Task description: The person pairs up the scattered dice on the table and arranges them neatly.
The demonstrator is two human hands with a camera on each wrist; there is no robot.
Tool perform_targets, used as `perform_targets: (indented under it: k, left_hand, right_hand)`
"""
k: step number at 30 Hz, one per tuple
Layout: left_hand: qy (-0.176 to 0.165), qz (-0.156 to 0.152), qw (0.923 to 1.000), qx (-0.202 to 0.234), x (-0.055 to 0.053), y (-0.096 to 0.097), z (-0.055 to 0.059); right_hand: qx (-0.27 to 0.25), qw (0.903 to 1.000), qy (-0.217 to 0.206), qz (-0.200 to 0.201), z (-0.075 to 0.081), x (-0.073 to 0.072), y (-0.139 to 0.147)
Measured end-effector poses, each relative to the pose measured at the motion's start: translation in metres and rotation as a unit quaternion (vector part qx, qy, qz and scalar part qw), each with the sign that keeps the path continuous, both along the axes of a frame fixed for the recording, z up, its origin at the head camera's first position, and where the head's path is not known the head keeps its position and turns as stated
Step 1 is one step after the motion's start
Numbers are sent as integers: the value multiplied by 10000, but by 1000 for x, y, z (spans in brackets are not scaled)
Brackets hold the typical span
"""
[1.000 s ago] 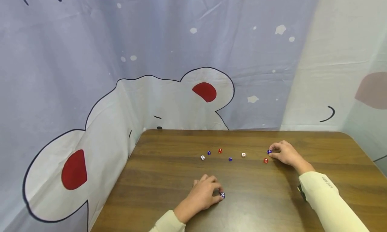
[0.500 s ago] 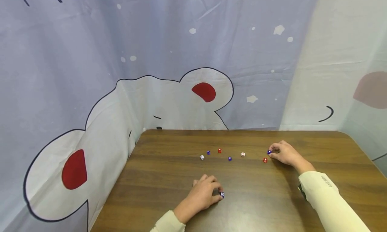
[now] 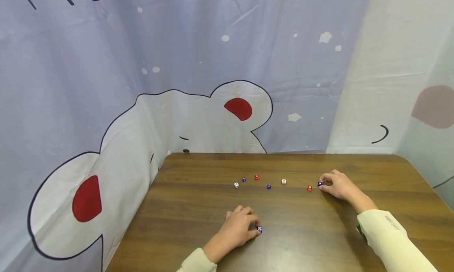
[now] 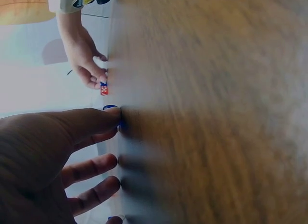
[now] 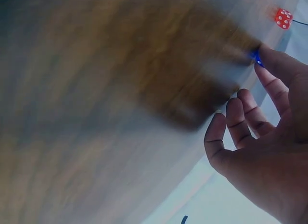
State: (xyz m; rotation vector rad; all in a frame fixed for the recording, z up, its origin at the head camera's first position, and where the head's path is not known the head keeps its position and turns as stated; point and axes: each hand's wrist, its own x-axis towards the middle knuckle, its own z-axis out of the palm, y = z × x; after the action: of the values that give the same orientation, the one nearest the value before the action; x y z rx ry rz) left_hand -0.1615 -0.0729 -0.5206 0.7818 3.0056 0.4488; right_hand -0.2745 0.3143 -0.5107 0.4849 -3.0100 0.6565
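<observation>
Near the front of the wooden table, my left hand (image 3: 237, 229) pinches a blue die (image 3: 260, 229) between thumb and forefinger, its other fingertips down by the tabletop. At the right, my right hand (image 3: 338, 186) pinches another blue die (image 3: 320, 184) with thumb and forefinger; in the right wrist view most of that blue die (image 5: 258, 59) hides behind the fingertips. Just left of it lies a red die (image 3: 309, 188), a small gap between them. The left wrist view has the red die (image 4: 104, 89) right by the right hand's fingertips.
Left of the red die, a loose row runs across the table (image 3: 198, 209): a white die (image 3: 283, 181), a blue die (image 3: 268, 186), a second red die (image 3: 257, 177), a further blue die (image 3: 243, 179) and another white die (image 3: 236, 185). A printed curtain (image 3: 198, 118) hangs behind the table's far edge.
My right hand has moved its blue die a little toward me and to the right, from behind the red die to beside it. The left hand keeps its place and its die.
</observation>
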Motion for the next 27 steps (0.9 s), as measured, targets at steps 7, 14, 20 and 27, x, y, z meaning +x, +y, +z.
perform_targets:
  k: [7,14,20,27]
  left_hand:
    - [75,-25,10000,16,1,-2,0]
    - [83,-92,9999,-9,3,-2,-1]
    - [80,-118,9999,-49,5,-3,-1]
    - [180,-156,9997,-46,6,-3,-2]
  right_hand:
    - [68,10000,56,15,-2,9,2]
    - [45,9999,94,-15,-5,19,1]
    - [30,9999,134,85,-4,30,-3]
    - [-8,9998,133,147,-2,43,-11]
